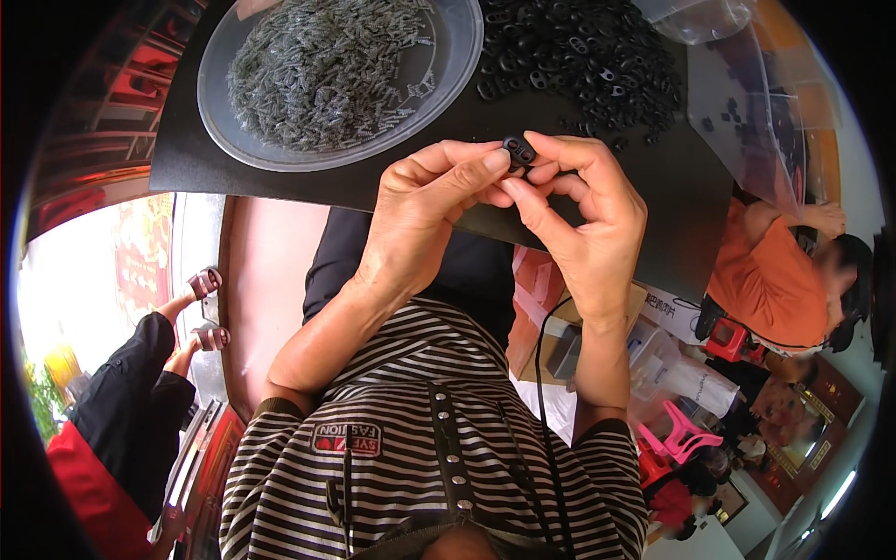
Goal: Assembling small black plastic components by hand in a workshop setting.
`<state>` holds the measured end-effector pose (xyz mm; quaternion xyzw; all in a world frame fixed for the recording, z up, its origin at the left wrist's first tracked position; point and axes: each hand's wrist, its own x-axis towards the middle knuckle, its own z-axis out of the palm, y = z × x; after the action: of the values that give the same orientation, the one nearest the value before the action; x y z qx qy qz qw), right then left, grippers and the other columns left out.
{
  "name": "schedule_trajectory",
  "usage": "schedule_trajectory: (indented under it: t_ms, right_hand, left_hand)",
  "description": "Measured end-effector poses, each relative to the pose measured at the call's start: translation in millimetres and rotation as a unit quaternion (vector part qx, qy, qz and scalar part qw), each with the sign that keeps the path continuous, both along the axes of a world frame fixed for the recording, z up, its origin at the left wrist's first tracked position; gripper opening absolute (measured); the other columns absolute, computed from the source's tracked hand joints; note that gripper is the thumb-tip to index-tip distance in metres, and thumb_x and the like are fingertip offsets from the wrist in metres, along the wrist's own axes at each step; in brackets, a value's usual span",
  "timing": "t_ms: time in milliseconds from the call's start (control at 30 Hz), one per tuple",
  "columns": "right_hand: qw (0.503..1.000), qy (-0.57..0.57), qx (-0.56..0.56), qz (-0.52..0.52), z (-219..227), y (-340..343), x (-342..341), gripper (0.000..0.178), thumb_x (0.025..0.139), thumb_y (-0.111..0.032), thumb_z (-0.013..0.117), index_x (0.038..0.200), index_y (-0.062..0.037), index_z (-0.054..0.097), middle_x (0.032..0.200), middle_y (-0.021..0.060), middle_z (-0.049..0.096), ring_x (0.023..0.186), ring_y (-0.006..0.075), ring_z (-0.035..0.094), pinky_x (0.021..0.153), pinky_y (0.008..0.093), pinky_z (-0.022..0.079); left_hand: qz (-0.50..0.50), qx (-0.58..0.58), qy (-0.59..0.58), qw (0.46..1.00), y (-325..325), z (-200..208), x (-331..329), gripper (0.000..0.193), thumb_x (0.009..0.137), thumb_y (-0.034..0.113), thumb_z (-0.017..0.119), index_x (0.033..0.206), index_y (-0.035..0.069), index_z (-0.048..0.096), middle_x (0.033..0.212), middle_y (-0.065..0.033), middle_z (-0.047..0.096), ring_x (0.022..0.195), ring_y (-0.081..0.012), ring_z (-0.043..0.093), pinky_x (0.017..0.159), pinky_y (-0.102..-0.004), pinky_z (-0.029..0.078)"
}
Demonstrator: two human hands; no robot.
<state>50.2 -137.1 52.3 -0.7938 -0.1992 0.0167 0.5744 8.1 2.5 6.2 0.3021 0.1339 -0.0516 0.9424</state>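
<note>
Between the fingertips of both hands, just above the near edge of the black table (pixel 672 201), is a small black two-hole cord lock (pixel 519 150). My left hand (pixel 420 201) pinches it from the left between thumb and forefinger. From the other side, my right hand (pixel 597 205) closes on it with thumb and fingers. The fingers partly cover its lower part. Beyond my left hand lies a pile of small metal springs (pixel 313 75) in a round clear tray (pixel 457 75). A heap of loose black cord lock parts (pixel 597 61) spreads beyond my right hand.
Clear plastic bags (pixel 751 126) lie at the table's right side, with small black bits inside. A person in orange (pixel 770 275) sits at the right; another in black trousers (pixel 121 401) is at the left. Boxes and a pink stool (pixel 679 431) stand at lower right.
</note>
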Motion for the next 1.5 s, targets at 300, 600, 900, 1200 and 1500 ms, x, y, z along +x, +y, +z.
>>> schedule_trajectory:
  t_ms: [300, 600, 900, 1200, 1500]
  right_hand:
    - [0.999, 0.039, 0.015, -0.009, 2.7, -6.4, -1.0, 0.030, 0.072, 0.008, 0.073, 0.099, 0.0020, 0.063, 0.089, 0.0059, 0.064, 0.073, 0.0097, 0.064, 0.066, 0.0218, 0.054]
    - [0.990, 0.081, 0.091, 0.067, 5.7, -13.0, 2.0, 0.028, 0.074, 0.008, 0.071, 0.100, 0.0043, 0.062, 0.094, 0.0085, 0.063, 0.077, 0.0131, 0.066, 0.068, 0.0233, 0.056]
    - [0.997, 0.024, 0.030, 0.070, 9.3, -13.5, -4.8, 0.026, 0.076, 0.005, 0.070, 0.101, 0.0028, 0.063, 0.095, 0.0106, 0.062, 0.078, 0.0158, 0.067, 0.069, 0.0240, 0.057]
    - [0.999, 0.013, 0.021, 0.035, -1.8, -18.6, -1.0, 0.023, 0.076, 0.006, 0.070, 0.098, 0.0028, 0.064, 0.094, 0.0100, 0.063, 0.078, 0.0141, 0.066, 0.068, 0.0236, 0.056]
    - [0.872, -0.279, -0.071, -0.396, 54.0, -136.9, 121.9, 0.027, 0.085, -0.018, 0.068, 0.104, 0.0012, 0.065, 0.089, 0.0071, 0.065, 0.066, 0.0091, 0.058, 0.055, 0.0199, 0.046]
  left_hand:
    - [-0.020, 0.031, -0.043, 0.998, -0.9, 3.2, 3.2, 0.021, 0.087, 0.007, 0.064, 0.107, 0.001, 0.065, 0.093, -0.0069, 0.067, 0.079, -0.0118, 0.063, 0.076, -0.0239, 0.051]
    - [-0.037, 0.071, -0.149, 0.986, 9.7, -7.7, 6.3, 0.027, 0.081, -0.004, 0.066, 0.108, -0.002, 0.064, 0.090, -0.0065, 0.063, 0.077, -0.0130, 0.063, 0.075, -0.0237, 0.054]
    - [-0.028, 0.084, -0.171, 0.981, 9.7, -7.8, 2.6, 0.021, 0.081, -0.006, 0.066, 0.101, -0.005, 0.064, 0.090, -0.0109, 0.062, 0.077, -0.0159, 0.064, 0.073, -0.0262, 0.055]
    - [-0.013, 0.156, -0.149, 0.976, 0.7, -9.5, 2.5, 0.022, 0.082, -0.008, 0.063, 0.104, -0.006, 0.062, 0.094, -0.0115, 0.062, 0.078, -0.0166, 0.064, 0.073, -0.0263, 0.055]
    - [-0.042, 0.244, -0.178, 0.953, -3.1, -8.4, 7.9, 0.023, 0.093, 0.005, 0.053, 0.114, -0.004, 0.059, 0.092, -0.0105, 0.064, 0.083, -0.0147, 0.063, 0.076, -0.0251, 0.052]
